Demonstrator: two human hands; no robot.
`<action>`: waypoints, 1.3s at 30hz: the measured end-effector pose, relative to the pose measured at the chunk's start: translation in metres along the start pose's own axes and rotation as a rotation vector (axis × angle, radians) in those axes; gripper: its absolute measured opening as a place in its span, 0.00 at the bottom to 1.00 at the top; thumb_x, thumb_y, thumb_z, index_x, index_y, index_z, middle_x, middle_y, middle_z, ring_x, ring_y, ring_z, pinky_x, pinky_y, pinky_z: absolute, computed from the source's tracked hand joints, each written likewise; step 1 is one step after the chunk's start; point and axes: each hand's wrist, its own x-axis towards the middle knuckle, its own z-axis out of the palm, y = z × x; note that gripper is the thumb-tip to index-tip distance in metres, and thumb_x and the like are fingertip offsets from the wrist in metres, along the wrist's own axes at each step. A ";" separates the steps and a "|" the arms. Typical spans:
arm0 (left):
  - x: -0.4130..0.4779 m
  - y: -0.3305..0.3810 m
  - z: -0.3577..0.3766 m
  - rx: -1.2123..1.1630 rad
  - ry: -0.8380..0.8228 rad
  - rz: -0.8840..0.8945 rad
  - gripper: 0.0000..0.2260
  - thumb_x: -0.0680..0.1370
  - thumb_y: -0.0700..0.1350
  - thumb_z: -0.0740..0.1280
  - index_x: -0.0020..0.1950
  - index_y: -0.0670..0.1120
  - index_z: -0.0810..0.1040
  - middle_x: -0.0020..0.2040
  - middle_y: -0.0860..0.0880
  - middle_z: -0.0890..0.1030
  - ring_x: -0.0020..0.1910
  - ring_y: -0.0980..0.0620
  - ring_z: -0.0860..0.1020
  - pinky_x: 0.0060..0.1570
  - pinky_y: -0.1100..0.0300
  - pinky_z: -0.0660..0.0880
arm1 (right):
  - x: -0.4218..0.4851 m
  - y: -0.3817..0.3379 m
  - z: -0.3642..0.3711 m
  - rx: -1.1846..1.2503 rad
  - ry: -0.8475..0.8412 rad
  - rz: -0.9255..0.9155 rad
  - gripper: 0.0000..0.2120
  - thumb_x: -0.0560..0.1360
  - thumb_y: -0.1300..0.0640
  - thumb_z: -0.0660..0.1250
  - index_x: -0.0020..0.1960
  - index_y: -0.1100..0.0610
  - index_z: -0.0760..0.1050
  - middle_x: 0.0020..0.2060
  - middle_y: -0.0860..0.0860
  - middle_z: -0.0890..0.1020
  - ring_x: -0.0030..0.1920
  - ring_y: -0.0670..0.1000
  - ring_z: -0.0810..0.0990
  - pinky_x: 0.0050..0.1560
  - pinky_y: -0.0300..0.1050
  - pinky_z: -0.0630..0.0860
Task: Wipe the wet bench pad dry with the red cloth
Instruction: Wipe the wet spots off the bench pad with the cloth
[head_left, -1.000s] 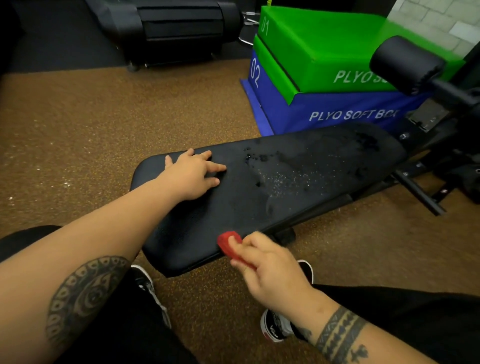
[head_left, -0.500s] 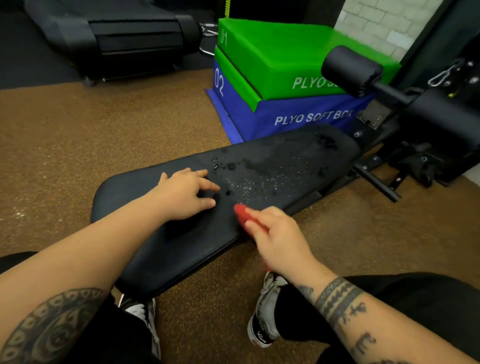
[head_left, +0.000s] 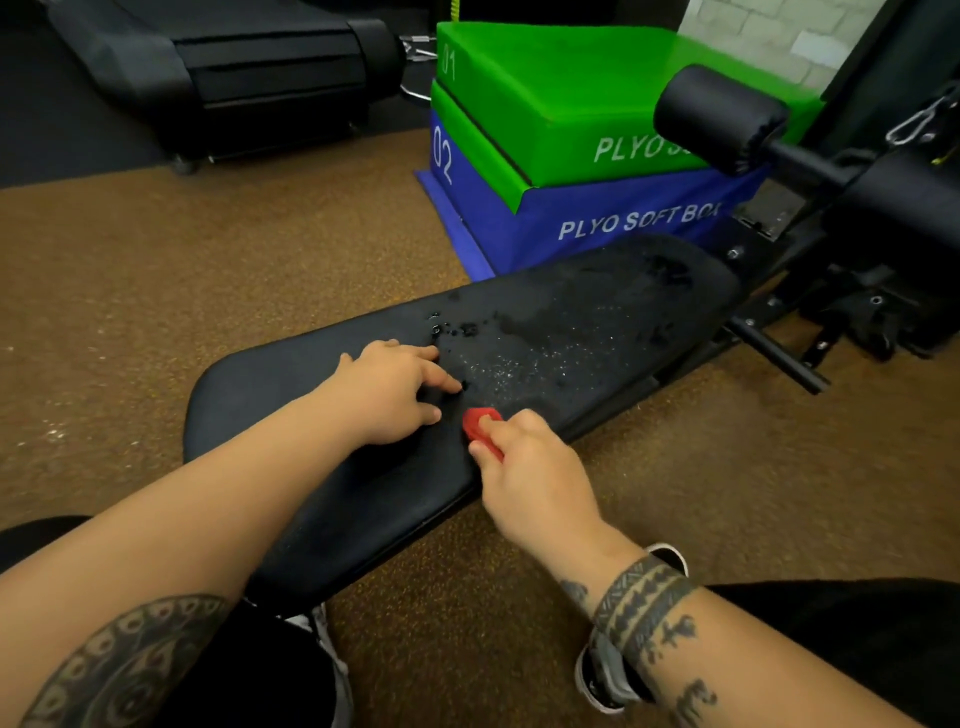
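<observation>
— What carries everything here?

— A long black padded desk (head_left: 249, 400), running from 7 o'clock up to 2 o'clock above a brown speckled floor (head_left: 208, 270).

— And on the desk?

— Water drops (head_left: 498, 369) glisten over the middle and darken the 2 o'clock end. The left hand (head_left: 389, 389) rests on it with its fingers spread, at the 9 o'clock edge of the wet patch. At that hand's 4 o'clock the red cloth (head_left: 480, 421) meets the near edge, pinched by the right hand (head_left: 530, 467).

— On the floor?

— A blue box (head_left: 597, 228) at 1 o'clock, just behind the desk.
</observation>
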 end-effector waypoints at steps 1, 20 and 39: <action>-0.002 -0.005 -0.002 -0.001 -0.007 0.017 0.21 0.77 0.55 0.69 0.68 0.70 0.71 0.79 0.61 0.59 0.79 0.45 0.53 0.72 0.29 0.52 | -0.004 -0.007 0.002 0.011 -0.055 -0.042 0.18 0.80 0.45 0.59 0.65 0.51 0.75 0.54 0.52 0.74 0.52 0.59 0.78 0.55 0.54 0.76; 0.000 -0.044 -0.023 0.023 0.107 -0.099 0.26 0.72 0.61 0.71 0.70 0.63 0.72 0.77 0.54 0.65 0.74 0.45 0.65 0.70 0.36 0.64 | 0.047 0.016 -0.026 -0.132 -0.124 -0.234 0.17 0.78 0.44 0.62 0.66 0.43 0.76 0.48 0.45 0.74 0.49 0.53 0.78 0.52 0.50 0.76; 0.018 -0.057 -0.037 -0.023 0.068 -0.173 0.33 0.67 0.66 0.73 0.71 0.63 0.70 0.76 0.53 0.67 0.73 0.43 0.67 0.69 0.32 0.62 | 0.173 -0.007 -0.012 -0.407 -0.121 -0.429 0.16 0.77 0.44 0.65 0.64 0.41 0.77 0.52 0.49 0.76 0.52 0.57 0.79 0.50 0.51 0.76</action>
